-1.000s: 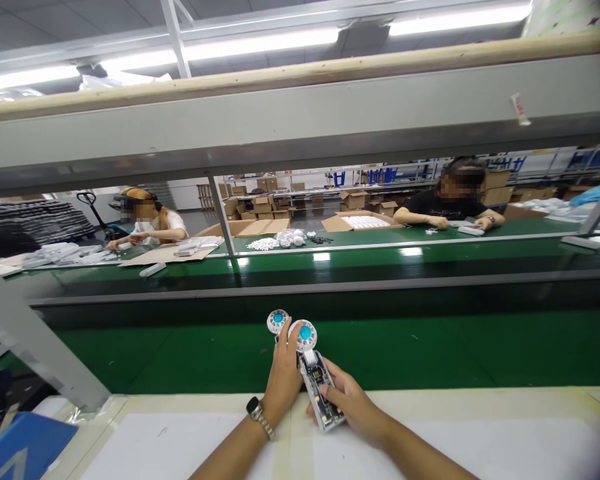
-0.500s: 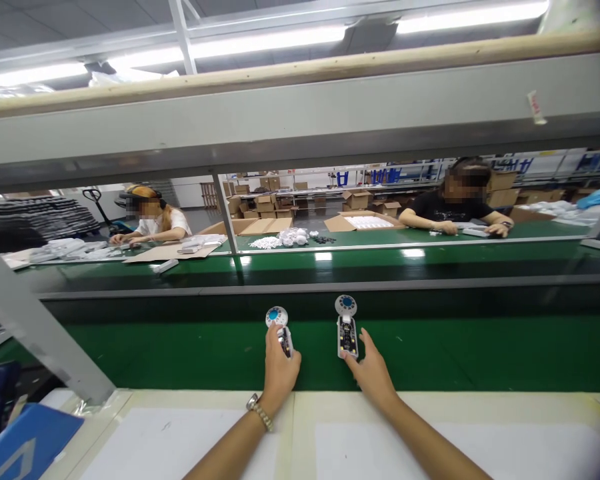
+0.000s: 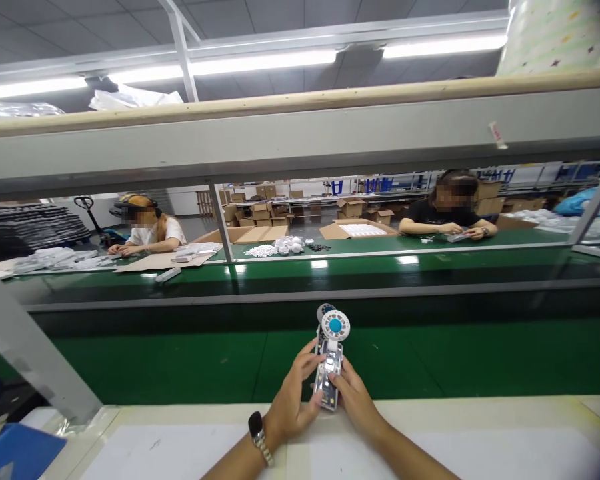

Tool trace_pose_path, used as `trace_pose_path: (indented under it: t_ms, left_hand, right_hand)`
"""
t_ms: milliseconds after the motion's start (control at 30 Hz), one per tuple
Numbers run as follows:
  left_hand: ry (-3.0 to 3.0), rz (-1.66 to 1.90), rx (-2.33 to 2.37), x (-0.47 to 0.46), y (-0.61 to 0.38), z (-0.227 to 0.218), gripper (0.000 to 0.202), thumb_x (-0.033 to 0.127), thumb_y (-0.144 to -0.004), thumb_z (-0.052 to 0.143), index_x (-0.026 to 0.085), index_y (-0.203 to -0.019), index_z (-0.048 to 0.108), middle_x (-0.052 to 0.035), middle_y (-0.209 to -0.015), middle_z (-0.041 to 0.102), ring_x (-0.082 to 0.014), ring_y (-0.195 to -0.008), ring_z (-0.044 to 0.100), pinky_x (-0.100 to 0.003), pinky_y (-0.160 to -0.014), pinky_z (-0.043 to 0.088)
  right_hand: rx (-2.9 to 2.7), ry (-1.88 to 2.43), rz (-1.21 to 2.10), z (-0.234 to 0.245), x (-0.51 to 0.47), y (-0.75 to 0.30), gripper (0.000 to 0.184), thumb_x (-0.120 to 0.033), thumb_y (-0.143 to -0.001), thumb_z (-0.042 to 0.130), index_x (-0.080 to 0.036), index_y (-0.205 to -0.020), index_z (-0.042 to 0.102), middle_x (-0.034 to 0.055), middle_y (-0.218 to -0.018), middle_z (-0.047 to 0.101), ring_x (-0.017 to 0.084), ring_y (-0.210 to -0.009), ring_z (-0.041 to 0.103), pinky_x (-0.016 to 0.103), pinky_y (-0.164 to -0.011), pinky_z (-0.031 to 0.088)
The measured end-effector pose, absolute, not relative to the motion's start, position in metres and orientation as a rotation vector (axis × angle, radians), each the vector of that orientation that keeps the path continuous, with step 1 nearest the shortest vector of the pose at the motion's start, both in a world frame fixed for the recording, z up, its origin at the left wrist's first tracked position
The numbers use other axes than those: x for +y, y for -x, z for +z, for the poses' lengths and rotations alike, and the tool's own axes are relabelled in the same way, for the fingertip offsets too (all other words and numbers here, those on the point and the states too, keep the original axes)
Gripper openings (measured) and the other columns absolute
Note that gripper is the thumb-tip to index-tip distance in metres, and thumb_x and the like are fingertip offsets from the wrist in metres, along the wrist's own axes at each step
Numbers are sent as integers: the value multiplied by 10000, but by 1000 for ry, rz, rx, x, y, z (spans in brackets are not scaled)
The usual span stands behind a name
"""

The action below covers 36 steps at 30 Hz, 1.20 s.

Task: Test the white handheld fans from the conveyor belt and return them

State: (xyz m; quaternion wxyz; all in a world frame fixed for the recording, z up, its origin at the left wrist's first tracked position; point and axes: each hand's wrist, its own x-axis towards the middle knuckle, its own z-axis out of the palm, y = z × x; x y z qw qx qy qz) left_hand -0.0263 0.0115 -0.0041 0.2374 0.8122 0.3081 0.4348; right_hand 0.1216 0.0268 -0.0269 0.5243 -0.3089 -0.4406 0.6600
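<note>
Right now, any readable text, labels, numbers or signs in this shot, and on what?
Nothing can be quoted; no text is legible.
White tag on the grey rail: too blurred to read.
Blue signs on the far racks: too small and blurred to read.
Two clear-cased devices between the left hand and right hand: any board markings too small to read.
</note>
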Motion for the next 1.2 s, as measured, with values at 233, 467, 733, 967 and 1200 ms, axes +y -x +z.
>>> trace_pose_path:
  t_ms: [233, 467, 733, 967, 1200]
  left_hand:
    - [-2236, 1304, 1340, 19, 24, -7, 461, 229, -868, 367, 235, -1315, 254, -98, -1443, 156, -240, -1323, 195, -439, -1042, 309]
    - [-2083, 1247, 1396, 25, 28, -6, 521, 81, -831, 265, 280, -1308, 331, -19, -1467, 85, -213, -1311, 239, -373, -1025, 354]
    - [-2106, 1216, 1351, 26, 28, -8, 537, 80, -829, 287, 286, -1324, 319, -11, -1470, 78, -232, -1316, 225, -400, -1057, 311]
    - [-2140, 1172, 1380, 27, 29, -9, 553, 73, -831, 266, 307, -1332, 291, -2, -1471, 45, -228, -1343, 131, -426, -1070, 274]
    - [-2126, 1193, 1383, 25, 27, -5, 561, 62, -823, 265, 302, -1329, 300, -8, -1464, 84, -219, -1342, 139, -427, -1074, 264]
  right_hand:
    - [-1050, 806, 1721, -21, 20, -119, 650, -520, -672, 629, -185, -1180, 403, 47, -788, 636, 225, -600, 628, 348, -522, 499]
    - [-1200, 763, 1836, -20, 13, -114, 656, -584, -656, 617, -171, -1105, 376, -26, -623, 553, 193, -489, 610, 306, -439, 479]
    - [-1222, 736, 1863, -19, 14, -117, 604, -589, -659, 613, -185, -1051, 393, -12, -672, 548, 207, -551, 618, 328, -483, 477]
    - [-1234, 720, 1870, -18, 13, -117, 606, -594, -671, 604, -184, -1063, 391, 3, -686, 561, 202, -557, 612, 330, -498, 474]
    - [-1261, 713, 1834, -22, 14, -116, 596, -589, -672, 605, -188, -1060, 393, -2, -693, 569, 196, -555, 616, 330, -504, 481]
